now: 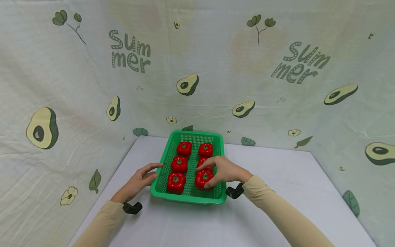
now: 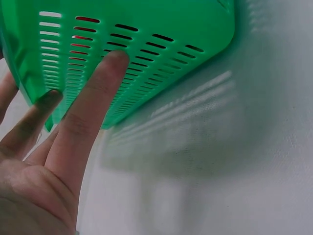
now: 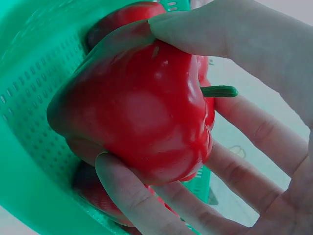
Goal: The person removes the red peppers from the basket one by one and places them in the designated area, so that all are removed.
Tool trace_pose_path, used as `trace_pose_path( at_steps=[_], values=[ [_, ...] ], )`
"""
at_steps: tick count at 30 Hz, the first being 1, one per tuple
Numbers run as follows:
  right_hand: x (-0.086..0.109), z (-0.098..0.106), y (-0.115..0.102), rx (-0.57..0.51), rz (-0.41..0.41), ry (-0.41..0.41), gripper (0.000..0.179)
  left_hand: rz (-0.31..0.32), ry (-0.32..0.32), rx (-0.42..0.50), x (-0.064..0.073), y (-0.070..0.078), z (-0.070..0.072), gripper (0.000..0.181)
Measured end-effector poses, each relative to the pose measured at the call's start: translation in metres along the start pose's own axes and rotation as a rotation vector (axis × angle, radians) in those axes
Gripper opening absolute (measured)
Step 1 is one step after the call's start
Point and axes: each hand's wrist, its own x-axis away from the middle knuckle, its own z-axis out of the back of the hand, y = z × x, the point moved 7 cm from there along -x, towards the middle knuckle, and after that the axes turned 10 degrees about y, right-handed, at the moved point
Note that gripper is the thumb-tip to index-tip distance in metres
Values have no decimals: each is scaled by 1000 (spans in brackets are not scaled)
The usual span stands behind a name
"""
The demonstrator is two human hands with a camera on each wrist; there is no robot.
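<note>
A green plastic basket [image 1: 197, 201] with slotted walls holds several red bell peppers [image 1: 176, 183] in two columns. My right hand [image 1: 227, 169] is around the front pepper of the right column, thumb on one side and fingers on the other. In the right wrist view this bell pepper [image 3: 142, 107] shows its green stem towards the palm. My left hand [image 1: 139, 180] is at the basket's left side, fingers extended, index fingertip over the rim. From the left wrist, the thumb [image 2: 88, 107] lies straight against the slotted outer wall.
A white-covered table [image 1: 262, 164] lies under the basket, with bare surface on its right. Printed cloth [image 1: 210, 55] with avocados and lettering hangs behind and at both sides. Each wrist carries a small black camera, such as the right one [image 1: 235, 191].
</note>
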Motion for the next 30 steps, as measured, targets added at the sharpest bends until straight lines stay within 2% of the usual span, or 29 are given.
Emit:
trace_pose_path(
  at_steps=[12, 19, 30],
  values=[
    [5, 19, 1, -59, -69, 47, 55, 2, 10, 5, 0, -3, 2, 44],
    [9, 34, 1, -58, -73, 80, 52, 20, 20, -4, -1, -1, 2, 44],
    [14, 58, 1, -73, -98, 145, 56, 13, 36, -20, -1, 0, -1, 45]
  ],
)
